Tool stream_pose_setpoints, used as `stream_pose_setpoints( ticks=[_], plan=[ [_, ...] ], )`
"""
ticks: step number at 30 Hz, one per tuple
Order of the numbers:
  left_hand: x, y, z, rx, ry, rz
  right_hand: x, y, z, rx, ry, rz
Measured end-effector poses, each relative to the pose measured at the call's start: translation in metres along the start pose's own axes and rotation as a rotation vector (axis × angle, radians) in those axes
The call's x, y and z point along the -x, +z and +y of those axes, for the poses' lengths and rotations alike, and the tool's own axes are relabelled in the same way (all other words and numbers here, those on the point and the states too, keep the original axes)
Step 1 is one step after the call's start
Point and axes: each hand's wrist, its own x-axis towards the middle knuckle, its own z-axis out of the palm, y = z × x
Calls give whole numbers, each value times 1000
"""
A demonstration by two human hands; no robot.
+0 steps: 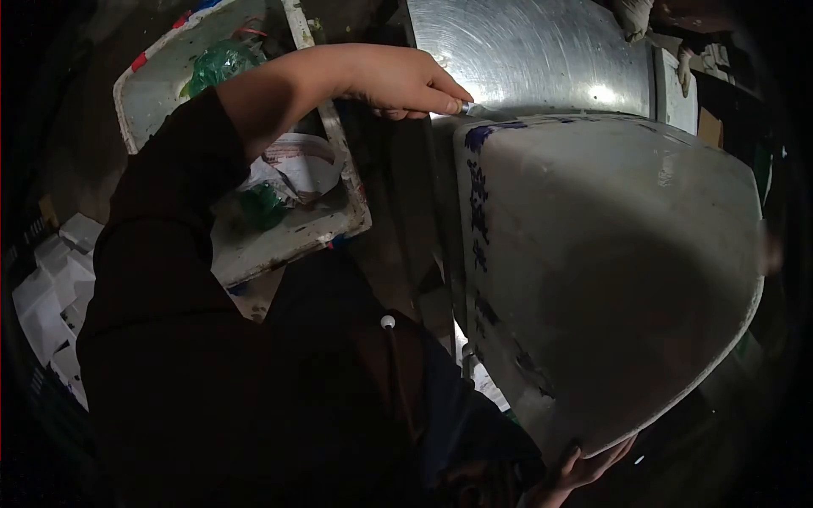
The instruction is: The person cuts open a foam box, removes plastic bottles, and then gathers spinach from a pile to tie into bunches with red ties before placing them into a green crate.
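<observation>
A large pale box or tub (593,254), with dark purple marks along its left edge, stands tilted at the right. My left hand (406,85) reaches across the top, closed around a small tool. Only the tool's short metallic end (474,108) shows beside the box's upper left corner; its handle is hidden in my fingers. Under the box's lower edge, my right hand (589,468) grips the rim with its thumb on the near side.
Behind the box lies a shiny metal tabletop (533,51). At the upper left, a dirty white crate (356,190) holds green plastic (222,63) and a white tub (309,165). White foam pieces (55,288) lie far left. A co-worker's gloved hand (635,19) shows at the top right.
</observation>
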Motion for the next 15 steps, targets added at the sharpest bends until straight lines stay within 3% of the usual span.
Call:
stream_pose_setpoints(
  ticks=[8, 15],
  plan=[
    [9, 20, -5, -21, 62, 96, -8, -6, -1, 22, -56, 10],
    [43, 45, -3, -231, 140, 251, -16, -5, -6, 14, -66, 20]
  ],
)
